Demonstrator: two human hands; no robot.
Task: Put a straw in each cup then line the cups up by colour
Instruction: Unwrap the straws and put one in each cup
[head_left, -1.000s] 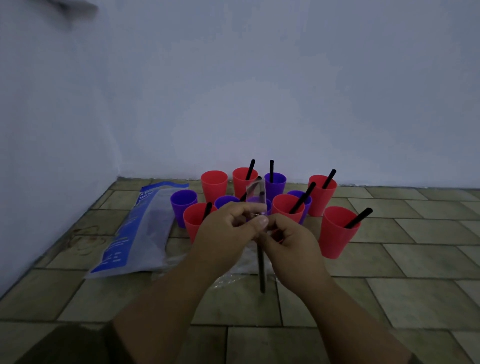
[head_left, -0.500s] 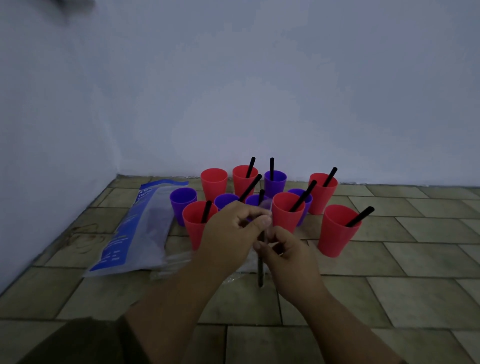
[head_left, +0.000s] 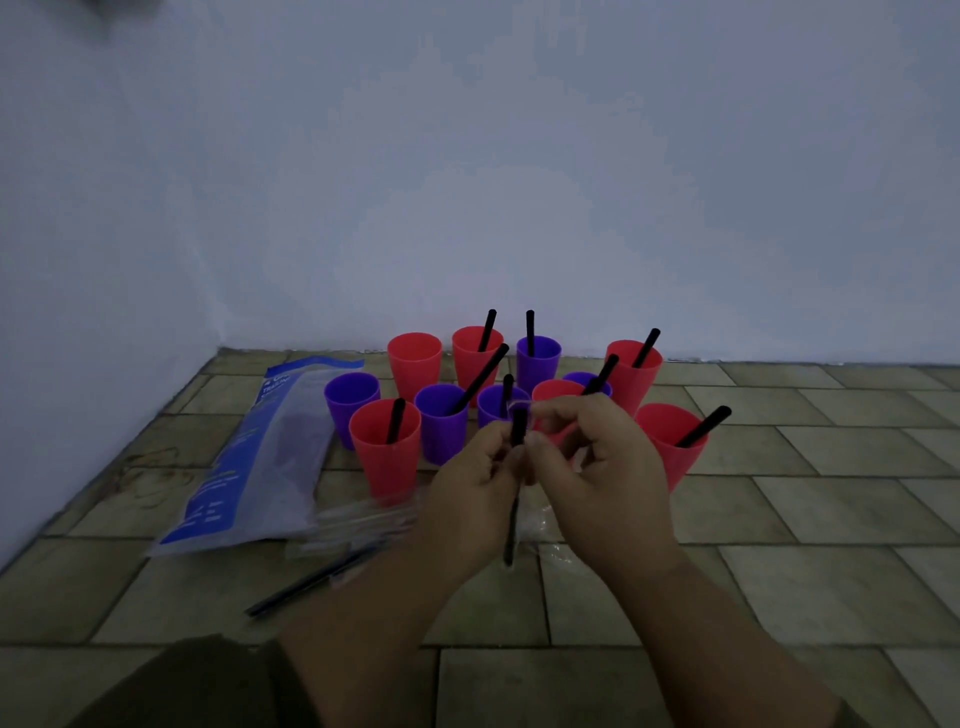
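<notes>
Several red and purple cups stand clustered on the tiled floor near the wall. Most hold a black straw. The back-left red cup (head_left: 414, 364) and the far-left purple cup (head_left: 352, 402) show no straw. I hold one black straw (head_left: 515, 483) upright in front of the cluster. My left hand (head_left: 470, 499) grips its middle. My right hand (head_left: 597, 467) pinches a clear wrapper (head_left: 519, 408) at its top end. The hands hide part of the middle red cup.
A blue and clear plastic bag (head_left: 260, 457) lies left of the cups. Clear wrappers (head_left: 363, 519) and a loose wrapped straw (head_left: 317, 577) lie on the floor by my left forearm. Walls close in behind and to the left.
The clear wrapper has slid up, leaving the straw's black top bare between my fingers. My right hand has risen to the straw's top. Both hands have shifted slightly right.
</notes>
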